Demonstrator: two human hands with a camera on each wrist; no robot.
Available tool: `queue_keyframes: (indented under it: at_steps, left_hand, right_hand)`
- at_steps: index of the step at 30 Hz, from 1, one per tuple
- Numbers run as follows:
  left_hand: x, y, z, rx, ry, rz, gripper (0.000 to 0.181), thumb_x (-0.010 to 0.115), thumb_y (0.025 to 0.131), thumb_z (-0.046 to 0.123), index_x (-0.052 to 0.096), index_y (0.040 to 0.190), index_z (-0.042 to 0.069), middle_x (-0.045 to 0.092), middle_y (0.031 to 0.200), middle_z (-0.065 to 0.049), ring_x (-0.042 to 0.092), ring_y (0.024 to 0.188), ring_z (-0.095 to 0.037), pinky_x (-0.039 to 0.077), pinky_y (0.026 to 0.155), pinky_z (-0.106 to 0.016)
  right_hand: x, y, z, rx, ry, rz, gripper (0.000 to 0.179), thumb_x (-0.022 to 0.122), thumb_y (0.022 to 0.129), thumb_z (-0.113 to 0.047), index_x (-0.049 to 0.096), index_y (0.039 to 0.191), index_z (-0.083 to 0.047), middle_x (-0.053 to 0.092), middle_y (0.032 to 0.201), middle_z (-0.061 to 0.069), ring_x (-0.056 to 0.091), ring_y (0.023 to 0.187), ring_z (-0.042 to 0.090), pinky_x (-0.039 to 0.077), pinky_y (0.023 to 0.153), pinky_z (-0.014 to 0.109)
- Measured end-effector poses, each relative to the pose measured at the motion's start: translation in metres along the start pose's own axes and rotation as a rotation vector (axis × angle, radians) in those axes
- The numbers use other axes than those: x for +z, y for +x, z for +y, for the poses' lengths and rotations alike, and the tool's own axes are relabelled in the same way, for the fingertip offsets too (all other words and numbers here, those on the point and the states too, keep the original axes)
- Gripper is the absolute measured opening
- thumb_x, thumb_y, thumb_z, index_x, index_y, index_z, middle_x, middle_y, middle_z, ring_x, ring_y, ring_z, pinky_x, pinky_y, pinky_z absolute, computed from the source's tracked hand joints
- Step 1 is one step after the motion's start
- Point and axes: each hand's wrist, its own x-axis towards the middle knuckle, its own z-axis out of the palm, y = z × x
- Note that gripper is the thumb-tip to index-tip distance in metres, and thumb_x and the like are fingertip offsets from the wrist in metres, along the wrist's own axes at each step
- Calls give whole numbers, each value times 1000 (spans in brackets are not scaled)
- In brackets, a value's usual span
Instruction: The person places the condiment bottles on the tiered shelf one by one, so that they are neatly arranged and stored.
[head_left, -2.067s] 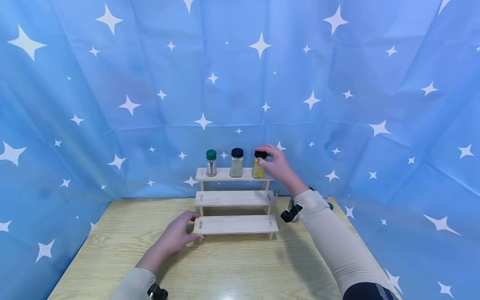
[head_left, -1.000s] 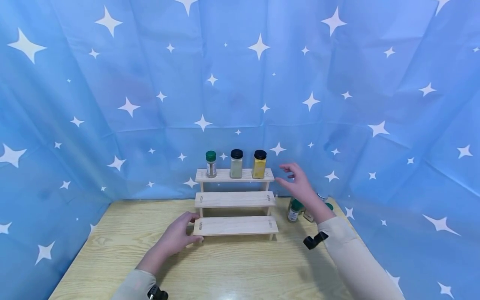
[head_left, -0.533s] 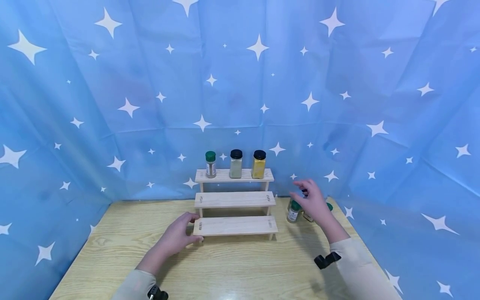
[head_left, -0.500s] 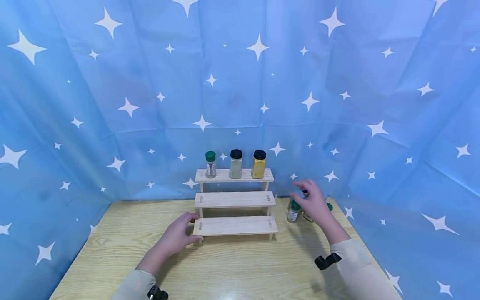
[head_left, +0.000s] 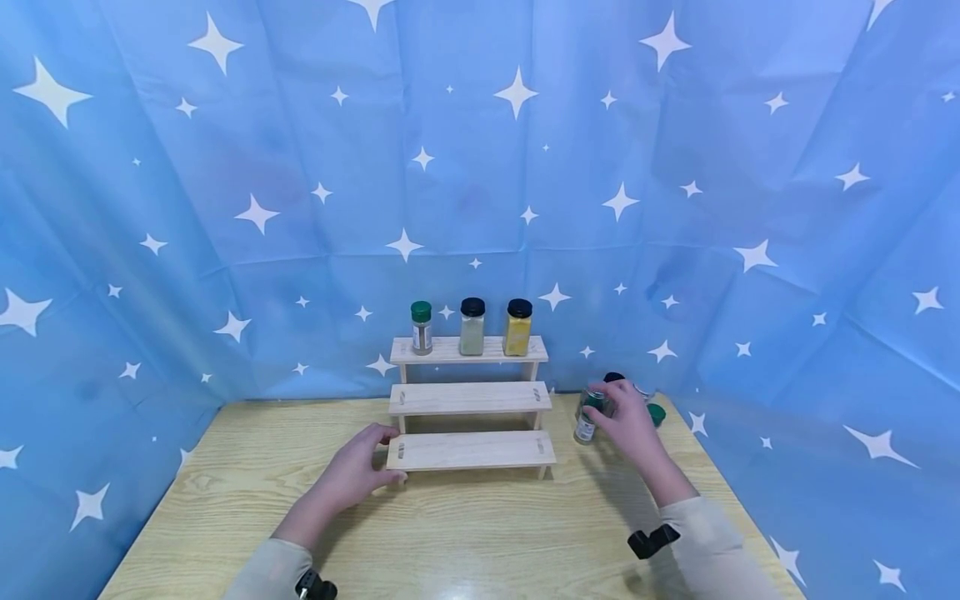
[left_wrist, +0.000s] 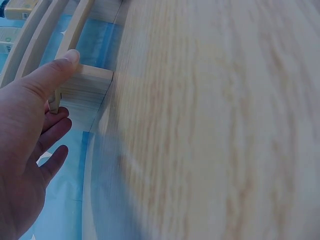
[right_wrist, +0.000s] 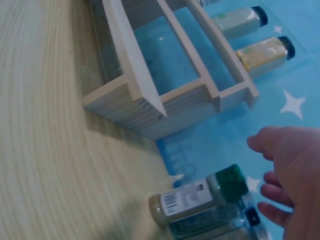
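A three-tier wooden spice rack (head_left: 472,450) stands on the table. My left hand (head_left: 351,472) grips the left end of its lowest shelf; in the left wrist view, the thumb (left_wrist: 66,62) lies on one face and fingers reach behind. My right hand (head_left: 632,427) is beside the rack, its thumb and fingers spread around the green cap of a small spice jar (head_left: 584,430). In the right wrist view, that hand (right_wrist: 297,172) appears apart from the jar's green cap (right_wrist: 231,183). More jars stand behind it, partly hidden by the hand.
On the top shelf stand a green-capped jar (head_left: 422,328), a black-capped jar with pale green contents (head_left: 472,328) and a black-capped jar with yellow contents (head_left: 517,329). Another green cap (head_left: 656,415) shows near the table's right edge. A blue star-patterned curtain (head_left: 480,192) hangs behind.
My right hand has let go of the yellow jar on the top shelf and come down right to the jars on the table. The left hand stays on the rack.
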Motion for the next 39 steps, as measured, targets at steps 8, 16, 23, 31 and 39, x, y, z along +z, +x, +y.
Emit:
queue_keyframes:
  at_steps: [8,16,23,31,39]
  left_hand:
    - [-1,0,0,3,-2,-8,74,98,87,27,63,150,9,68,142,-6,65,134,-33,55,113,-55]
    - [-1,0,-3,18,9,-4,74,98,87,29,63,150,9,67,144,-6,65,134,-34,55,112,-56]
    - [-2,0,-2,19,-2,0,74,98,87,27,63,150,9,67,143,-7,65,134,-34,55,113,-57]
    - [-3,0,-1,7,-13,-2,76,98,87,28,62,151,10,66,146,-7,63,137,-34,54,115,-56]
    - [-1,0,-1,3,-17,-3,76,98,87,28,62,151,10,66,145,-7,64,136,-34,54,115,-55]
  right_hand:
    - [12,-8,6,18,-52,25,43,83,101,-13,70,140,0,58,126,22,58,95,31,50,74,40]
    - [28,-12,17,-2,-68,106,45,86,97,-9,70,138,0,57,122,22,59,91,29,51,72,35]
    - [38,-15,19,53,-34,129,45,84,100,-14,66,140,-5,56,127,18,62,98,31,53,72,32]
    - [46,-12,19,83,-25,215,36,84,99,-7,67,131,-4,59,123,18,66,106,37,56,83,46]
    - [50,-13,19,106,-1,236,36,84,97,-4,67,128,-3,60,124,17,66,108,36,58,89,48]
